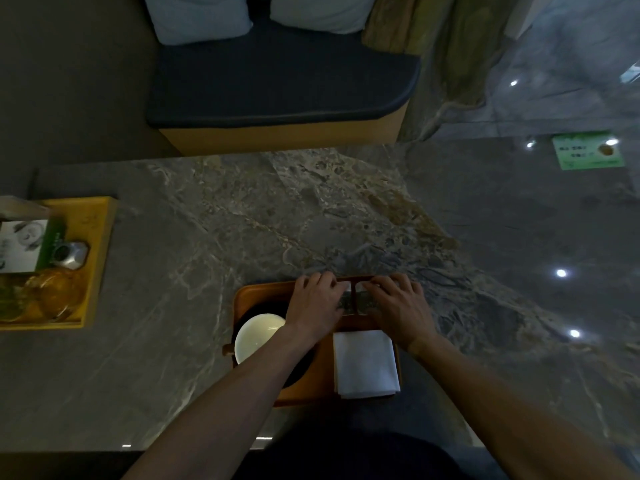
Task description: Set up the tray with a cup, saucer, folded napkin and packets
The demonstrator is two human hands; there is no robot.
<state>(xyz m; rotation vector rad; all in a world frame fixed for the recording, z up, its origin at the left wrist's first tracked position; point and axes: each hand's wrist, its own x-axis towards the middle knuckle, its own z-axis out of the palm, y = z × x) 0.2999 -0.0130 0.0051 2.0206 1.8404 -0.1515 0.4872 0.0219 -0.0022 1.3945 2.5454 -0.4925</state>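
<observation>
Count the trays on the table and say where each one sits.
2. A brown tray lies near the front edge under both hands, holding the cup and napkin. A yellow tray sits at the table's left edge, partly cut off by the frame.

An orange-brown wooden tray (249, 296) sat on the grey marble tabletop (214, 237). At its left side a round white cup (258, 336) stood on a dark round saucer (301, 370), while a folded white napkin (365, 363) lay at its right side. Both hands reached to the tray's far compartments: the left hand (317, 306) and the right hand (398, 308) rested palm-down on either side of a thin wooden divider (355, 294), their fingers (311, 280) curled over packets (346, 299) too dim to make out. Well apart to the left stood a yellow tray (100, 237) holding a small silver tin (69, 254) and a glass jar (52, 296).
</observation>
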